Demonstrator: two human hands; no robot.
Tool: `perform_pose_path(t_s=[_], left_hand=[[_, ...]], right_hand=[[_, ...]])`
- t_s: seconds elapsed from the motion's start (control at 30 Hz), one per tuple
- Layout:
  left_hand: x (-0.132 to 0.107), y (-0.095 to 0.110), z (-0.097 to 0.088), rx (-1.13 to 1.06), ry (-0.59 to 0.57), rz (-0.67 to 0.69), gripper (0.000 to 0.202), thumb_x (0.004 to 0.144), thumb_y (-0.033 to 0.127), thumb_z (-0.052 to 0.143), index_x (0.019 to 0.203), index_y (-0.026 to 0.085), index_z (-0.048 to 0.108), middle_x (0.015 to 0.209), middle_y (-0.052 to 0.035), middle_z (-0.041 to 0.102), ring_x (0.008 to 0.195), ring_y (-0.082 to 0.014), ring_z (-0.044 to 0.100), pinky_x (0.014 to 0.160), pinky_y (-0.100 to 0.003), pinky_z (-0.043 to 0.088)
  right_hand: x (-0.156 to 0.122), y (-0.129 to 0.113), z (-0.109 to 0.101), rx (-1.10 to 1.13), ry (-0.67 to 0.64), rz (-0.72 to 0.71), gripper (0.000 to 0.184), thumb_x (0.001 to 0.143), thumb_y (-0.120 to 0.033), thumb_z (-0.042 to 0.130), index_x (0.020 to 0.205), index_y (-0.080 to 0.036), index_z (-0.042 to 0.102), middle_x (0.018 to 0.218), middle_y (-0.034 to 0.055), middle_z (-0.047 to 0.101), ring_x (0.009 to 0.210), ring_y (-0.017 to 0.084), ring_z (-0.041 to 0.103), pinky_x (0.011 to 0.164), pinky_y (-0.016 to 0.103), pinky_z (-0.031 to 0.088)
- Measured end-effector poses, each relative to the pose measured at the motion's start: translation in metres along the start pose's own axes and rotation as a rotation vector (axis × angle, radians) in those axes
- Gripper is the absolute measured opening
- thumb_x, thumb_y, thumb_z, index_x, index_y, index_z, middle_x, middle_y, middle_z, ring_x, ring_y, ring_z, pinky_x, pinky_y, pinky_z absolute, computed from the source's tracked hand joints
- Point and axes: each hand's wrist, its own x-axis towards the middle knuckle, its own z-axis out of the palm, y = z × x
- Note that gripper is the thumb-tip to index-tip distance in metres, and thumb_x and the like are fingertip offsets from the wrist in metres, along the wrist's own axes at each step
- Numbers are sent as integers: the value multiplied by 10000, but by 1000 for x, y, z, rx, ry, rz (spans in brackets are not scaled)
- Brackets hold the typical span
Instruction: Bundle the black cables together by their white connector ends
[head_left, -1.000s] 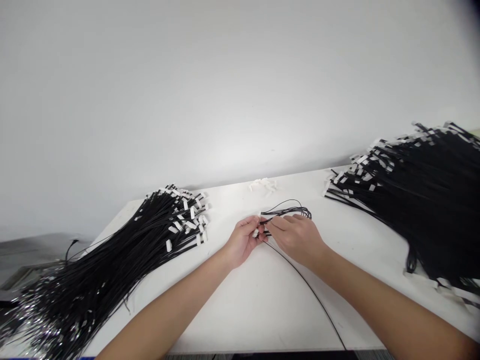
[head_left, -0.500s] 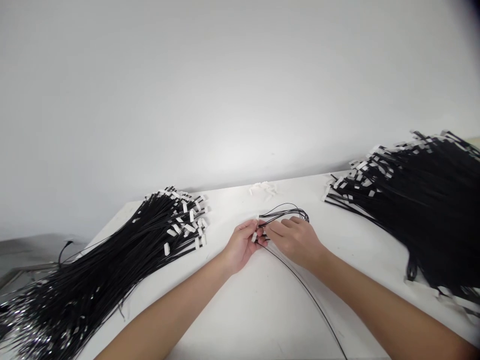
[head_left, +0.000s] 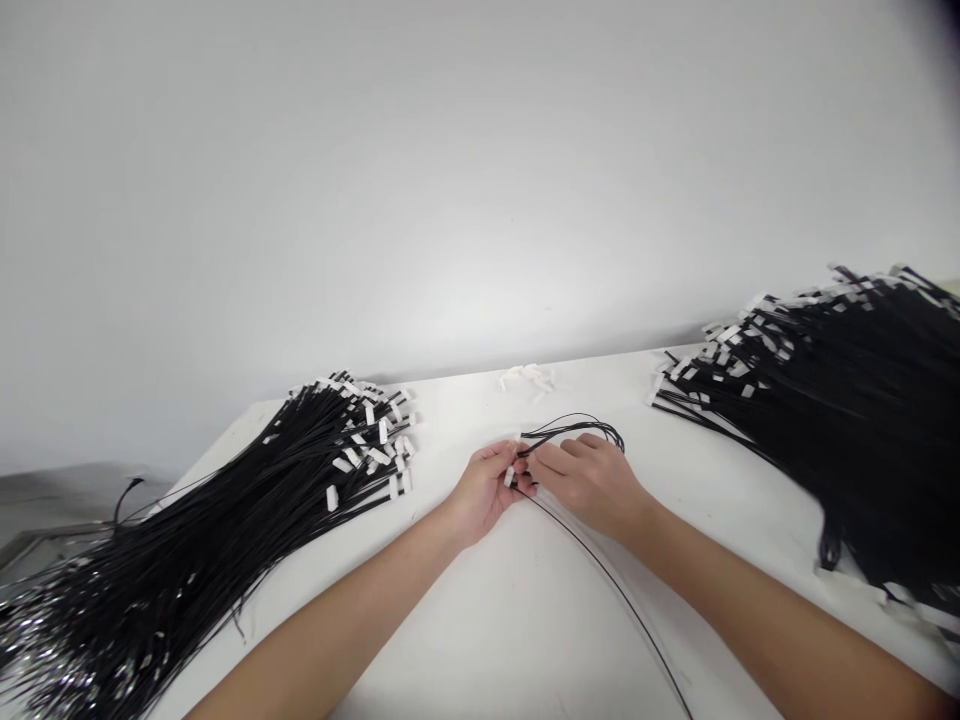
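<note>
One looped bundle of thin black wires (head_left: 576,428) is being pinched by the left hand (head_left: 489,490) and partly occluding right hand (head_left: 589,482), between two heaps of white-tipped black cables (head_left: 240,510) on a white tabletop (head_left: 480,625).

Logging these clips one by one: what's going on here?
A person works with both hands over a white table. The left hand holds a white connector; the right hand is at the looped black wires, its exact grip hidden. A left pile of black cables and a right pile flank them, with small white pieces lying beyond the hands.
</note>
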Motion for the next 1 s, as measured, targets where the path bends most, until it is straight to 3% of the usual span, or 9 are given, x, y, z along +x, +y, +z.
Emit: perform_pose_path(t_s=[0.27,0.43,0.53,0.63,0.83,0.93,1.0], left_hand=[[0,0,1,2,-9,12,196,737,314,593,723,120,565,590,15,407,511,-79,421,573,-263,405],[0,-1,-1,-19,1,20,190,747,308,582,773,119,571,619,5,438,528,-85,443,581,-266,413],[0,0,-2,-95,-1,2,188,749,299,578,816,124,563,620,8,441,529,-90,452,591,-275,427],[1,2,-4,-243,32,-36,194,745,285,586,855,131,544,612,21,434,532,-82,446,596,-259,433],[1,7,-6,-436,25,-72,188,767,276,564,876,128,527,617,28,445,551,-71,449,627,-242,453],[-2,10,-4,-421,32,-93,173,783,269,543,871,120,535,614,21,450,562,-79,472,635,-250,467],[-3,10,-2,-401,20,-94,172,793,277,525,852,117,538,622,11,455,570,-88,480,651,-269,478]], right_hand=[[-1,-1,1,20,-37,8,179,784,-75,480,640,-166,536,576,-36,462,504,73,320,531,268,187],[-1,3,-2,18,-21,70,149,787,-92,490,675,-172,546,599,-30,480,522,73,352,534,253,217],[-1,10,-9,29,27,88,78,780,-137,535,813,-194,577,701,-9,548,647,95,446,618,253,297],[-2,17,-15,46,47,36,175,772,-124,549,905,-236,566,808,-8,589,768,115,481,766,291,327],[-1,15,-17,17,22,-134,144,796,-167,569,867,-292,576,975,-55,607,1060,155,467,960,431,152],[2,10,-13,38,117,-150,81,804,-350,576,872,-308,590,1078,-53,591,1151,191,422,977,467,54],[3,7,-12,88,207,-71,109,789,-407,583,832,-308,602,1023,-60,619,1112,191,461,975,460,39]])
